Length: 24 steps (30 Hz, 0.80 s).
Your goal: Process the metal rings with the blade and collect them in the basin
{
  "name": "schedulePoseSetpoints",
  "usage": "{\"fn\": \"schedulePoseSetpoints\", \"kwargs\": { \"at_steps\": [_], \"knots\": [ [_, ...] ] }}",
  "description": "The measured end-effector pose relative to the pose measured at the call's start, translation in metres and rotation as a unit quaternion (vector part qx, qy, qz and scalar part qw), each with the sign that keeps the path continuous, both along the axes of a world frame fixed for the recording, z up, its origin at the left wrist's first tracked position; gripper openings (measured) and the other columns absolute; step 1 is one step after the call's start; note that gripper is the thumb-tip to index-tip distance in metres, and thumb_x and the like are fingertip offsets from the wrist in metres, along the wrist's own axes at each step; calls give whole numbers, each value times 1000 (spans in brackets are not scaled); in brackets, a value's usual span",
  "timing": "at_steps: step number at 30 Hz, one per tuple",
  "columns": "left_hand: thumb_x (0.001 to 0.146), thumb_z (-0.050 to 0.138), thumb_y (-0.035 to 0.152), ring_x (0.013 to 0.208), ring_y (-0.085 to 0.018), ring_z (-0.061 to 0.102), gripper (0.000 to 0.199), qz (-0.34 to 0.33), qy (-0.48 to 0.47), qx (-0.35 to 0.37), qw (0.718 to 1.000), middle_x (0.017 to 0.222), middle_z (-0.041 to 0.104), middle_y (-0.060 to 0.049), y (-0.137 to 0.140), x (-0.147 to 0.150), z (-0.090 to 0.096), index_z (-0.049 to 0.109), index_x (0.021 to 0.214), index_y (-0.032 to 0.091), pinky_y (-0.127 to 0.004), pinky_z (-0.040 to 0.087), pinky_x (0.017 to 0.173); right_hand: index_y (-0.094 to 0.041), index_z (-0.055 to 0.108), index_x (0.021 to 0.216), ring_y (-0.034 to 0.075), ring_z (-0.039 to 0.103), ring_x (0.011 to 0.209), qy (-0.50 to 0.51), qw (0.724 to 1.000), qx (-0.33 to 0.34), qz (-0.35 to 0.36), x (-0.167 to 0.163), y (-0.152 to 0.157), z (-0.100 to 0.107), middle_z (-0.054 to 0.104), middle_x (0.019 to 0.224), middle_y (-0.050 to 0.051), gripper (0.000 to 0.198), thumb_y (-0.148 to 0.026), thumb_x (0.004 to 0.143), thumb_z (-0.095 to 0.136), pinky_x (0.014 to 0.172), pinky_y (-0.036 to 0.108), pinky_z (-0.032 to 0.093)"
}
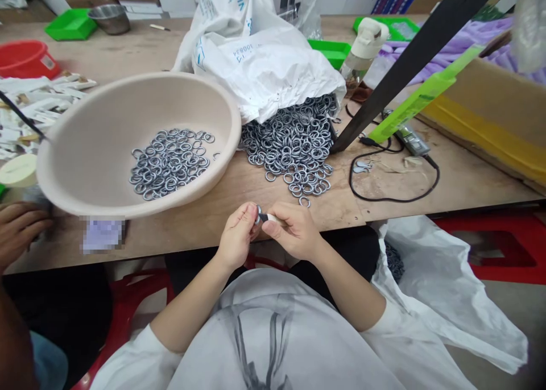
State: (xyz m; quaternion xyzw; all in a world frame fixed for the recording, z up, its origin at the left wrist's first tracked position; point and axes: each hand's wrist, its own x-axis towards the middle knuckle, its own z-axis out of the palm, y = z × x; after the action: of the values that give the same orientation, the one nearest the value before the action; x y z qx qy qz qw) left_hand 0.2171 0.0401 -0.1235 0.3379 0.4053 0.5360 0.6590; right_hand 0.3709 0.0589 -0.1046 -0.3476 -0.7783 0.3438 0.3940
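My left hand (234,239) is closed, pinching a small grey ring (258,214) between thumb and fingertips at the table's front edge. Closed around a small tool with a dark tip and pale handle (265,217) is my right hand (297,229). The tool's tip meets the ring or lies right beside it; its exact kind is hidden by my fingers. Just beyond my hands, a heap of similar grey rings (294,145) spills from a white sack (273,66). To the left, a big beige basin (94,128) holds a smaller pile of rings (170,165).
A dark slanted post (392,77) rises right of the heap. Beyond it lie a looped black cable (394,200) and a cardboard box (490,111). Another person's hand (21,231) rests at far left. A white bag (439,270) hangs beside my right arm.
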Motion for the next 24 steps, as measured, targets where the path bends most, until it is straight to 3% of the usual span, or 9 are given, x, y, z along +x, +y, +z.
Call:
{"fn": "schedulePoseSetpoints", "kwargs": {
  "at_steps": [5, 8, 10, 12, 14, 16, 18, 21, 24],
  "knots": [
    [85, 67, 57, 49, -7, 25, 46, -35, 8, 10, 999, 57, 34, 6, -4, 0, -1, 50, 69, 17, -22, 20, 47, -20, 46, 64, 10, 40, 57, -36, 999, -33, 6, 6, 10, -5, 42, 61, -4, 45, -49, 98, 50, 57, 26, 28],
    [90, 62, 55, 50, -7, 29, 45, -85, 27, 36, 995, 57, 37, 4, -8, -3, 0, 51, 67, 17, -23, 22, 48, -19, 53, 68, 13, 47, 60, -89, 990, -68, -80, 10, 34, -12, 49, 62, -3, 45, -50, 100, 44, 59, 26, 32],
    [89, 63, 55, 50, -7, 33, 44, -82, 31, 30, 996, 58, 43, 3, -9, -6, 1, 54, 68, 16, -23, 23, 48, -19, 63, 82, 16, 56, 70, -192, 968, -40, -155, 7, 52, -14, 62, 78, 1, 36, -47, 99, 49, 63, 27, 35],
    [85, 68, 56, 49, -7, 37, 43, -55, 36, 11, 998, 60, 51, 1, -7, -11, 1, 58, 71, 16, -22, 25, 47, -20, 68, 99, 22, 62, 81, -317, 927, -9, -202, 0, 67, -15, 68, 98, 8, 27, -44, 95, 57, 67, 30, 38],
    [81, 73, 54, 48, -6, 40, 40, -32, 44, -15, 998, 62, 58, -1, -3, -15, 3, 64, 78, 15, -20, 27, 45, -19, 68, 107, 25, 65, 86, -402, 890, 5, -217, -7, 77, -13, 68, 109, 13, 25, -38, 94, 59, 68, 32, 41],
    [77, 76, 50, 48, -7, 44, 38, -9, 39, -48, 998, 65, 62, -1, 2, -20, 5, 69, 90, 15, -18, 31, 45, -17, 68, 107, 26, 66, 89, -425, 879, 0, -216, -12, 81, -10, 68, 110, 15, 21, -30, 95, 56, 69, 32, 42],
    [75, 78, 45, 53, -8, 50, 39, 17, 16, -81, 996, 71, 65, -3, 5, -22, 7, 69, 97, 15, -18, 35, 44, -17, 69, 103, 26, 66, 91, -370, 905, -17, -208, -13, 77, -7, 68, 108, 15, 18, -25, 95, 55, 72, 33, 44],
    [72, 78, 49, 60, -10, 55, 43, 45, -20, -96, 994, 82, 67, -6, 8, -18, 8, 67, 94, 13, -18, 40, 43, -19, 67, 93, 23, 65, 86, -129, 976, -91, -147, -15, 52, -8, 69, 91, 8, 18, -33, 95, 56, 74, 33, 48],
    [73, 75, 60, 57, -9, 50, 49, 40, -32, -79, 996, 71, 57, 0, 5, -6, 8, 64, 88, 14, -17, 37, 41, -21, 63, 93, 18, 63, 71, 100, 973, -193, -73, -24, 16, -16, 65, 75, 1, 27, -47, 95, 54, 68, 32, 53]
  ]
}}
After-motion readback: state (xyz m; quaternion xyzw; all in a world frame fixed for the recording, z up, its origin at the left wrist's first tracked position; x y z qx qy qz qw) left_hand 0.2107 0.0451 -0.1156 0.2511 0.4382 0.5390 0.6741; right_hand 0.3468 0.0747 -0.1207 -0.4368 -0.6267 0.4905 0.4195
